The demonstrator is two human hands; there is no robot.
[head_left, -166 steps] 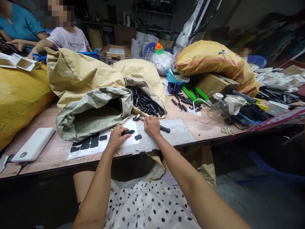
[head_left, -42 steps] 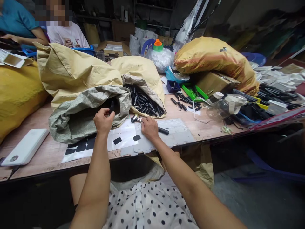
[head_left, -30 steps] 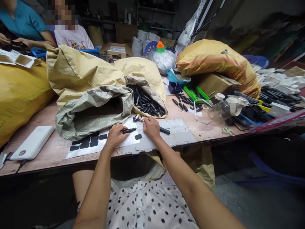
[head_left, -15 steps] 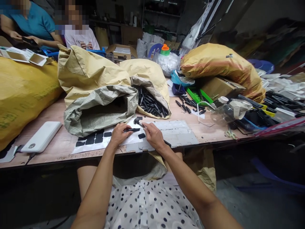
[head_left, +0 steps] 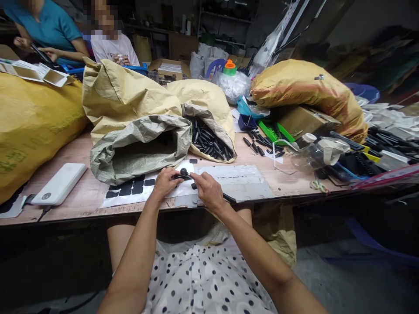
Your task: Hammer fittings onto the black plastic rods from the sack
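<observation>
My left hand [head_left: 164,182] is closed, its fingers pinching a slim black pen-like tube [head_left: 187,178] that lies low over the white sheet. My right hand [head_left: 210,191] grips a small hammer-like tool [head_left: 183,171] with a dark rounded head and thin shaft. That head is at the tube, close to my left fingertips; whether it touches cannot be made out. Under my hands lies a white sheet [head_left: 122,201] bearing several black rounded patches [head_left: 138,187], beside a grey board [head_left: 250,181]. A black rod-like end [head_left: 229,198] shows behind my right hand.
An open sack [head_left: 137,168] lies just ahead, beside a sack of black tubes [head_left: 212,139]. A white power bank [head_left: 60,185] is at left. Loose tubes [head_left: 258,148], a green tray [head_left: 273,133], a clear jug [head_left: 310,155] and scissors [head_left: 319,186] lie right. Two people sit across.
My right hand has brought the tool's head down and left, onto or near the black tube. My left hand stays closed on the tube. The view has shifted slightly.
</observation>
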